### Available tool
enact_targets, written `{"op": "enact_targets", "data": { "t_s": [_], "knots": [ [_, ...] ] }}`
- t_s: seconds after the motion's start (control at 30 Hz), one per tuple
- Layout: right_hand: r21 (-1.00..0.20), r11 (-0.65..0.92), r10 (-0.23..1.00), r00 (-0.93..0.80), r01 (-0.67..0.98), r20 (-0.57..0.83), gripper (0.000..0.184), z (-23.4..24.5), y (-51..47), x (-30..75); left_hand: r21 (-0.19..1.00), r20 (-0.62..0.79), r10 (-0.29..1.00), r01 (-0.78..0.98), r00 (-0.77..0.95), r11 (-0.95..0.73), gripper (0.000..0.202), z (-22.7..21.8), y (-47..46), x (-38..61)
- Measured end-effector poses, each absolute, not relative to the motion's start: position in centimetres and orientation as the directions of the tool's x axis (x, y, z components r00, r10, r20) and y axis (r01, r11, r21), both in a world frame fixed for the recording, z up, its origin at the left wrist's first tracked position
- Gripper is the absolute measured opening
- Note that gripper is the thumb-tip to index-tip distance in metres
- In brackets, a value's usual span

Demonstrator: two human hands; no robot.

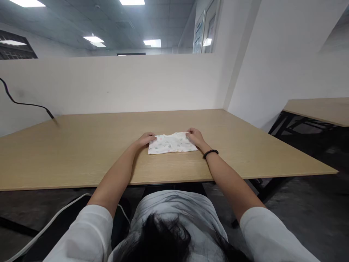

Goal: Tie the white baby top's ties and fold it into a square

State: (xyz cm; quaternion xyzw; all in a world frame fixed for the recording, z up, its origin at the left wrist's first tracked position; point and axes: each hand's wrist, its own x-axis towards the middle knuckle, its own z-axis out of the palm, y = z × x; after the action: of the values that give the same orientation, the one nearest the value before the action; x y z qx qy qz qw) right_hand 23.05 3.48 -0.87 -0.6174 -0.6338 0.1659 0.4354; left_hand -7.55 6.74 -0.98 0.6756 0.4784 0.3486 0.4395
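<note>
A small folded white garment (172, 143) with a scattered pastel print lies on the wooden table (174, 168) in front of me. Its far edge dips in the middle like a neckline. At the upper left corner, my left hand (146, 139) is closed, thumb on the fabric and fingers curled at the edge. My right hand (195, 137) pinches the upper right corner in the same way. A dark bead bracelet (211, 154) circles my right wrist. The fingertips under the fabric are partly hidden.
Behind the table stands a white partition (141, 83), with a white wall (272, 62) to the right. A black cable (27, 104) hangs at the far left. Another table (321, 109) stands at the right, and a white cord (51, 222) runs at the lower left.
</note>
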Motion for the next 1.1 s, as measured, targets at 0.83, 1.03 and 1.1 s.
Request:
{"op": "enact_targets", "data": {
  "t_s": [0.83,1.03,1.1],
  "knots": [
    [-0.485,0.645,0.762,-0.456,0.590,0.459,0.029,-1.3,2.2,19.8,0.159,0.470,0.521,0.513,0.712,-0.844,0.030,0.5,3.4,-2.6],
    [-0.508,0.647,0.763,-0.466,0.569,0.449,0.033,-1.3,2.2,20.2,0.333,0.388,0.612,0.514,0.689,-0.790,0.036,-0.6,3.7,-2.4],
    [-0.502,0.644,0.765,-0.467,0.578,0.444,0.033,-1.4,2.3,20.3,0.424,0.373,0.674,0.529,0.638,-0.735,0.034,-0.8,3.8,-2.5]
  ]
}}
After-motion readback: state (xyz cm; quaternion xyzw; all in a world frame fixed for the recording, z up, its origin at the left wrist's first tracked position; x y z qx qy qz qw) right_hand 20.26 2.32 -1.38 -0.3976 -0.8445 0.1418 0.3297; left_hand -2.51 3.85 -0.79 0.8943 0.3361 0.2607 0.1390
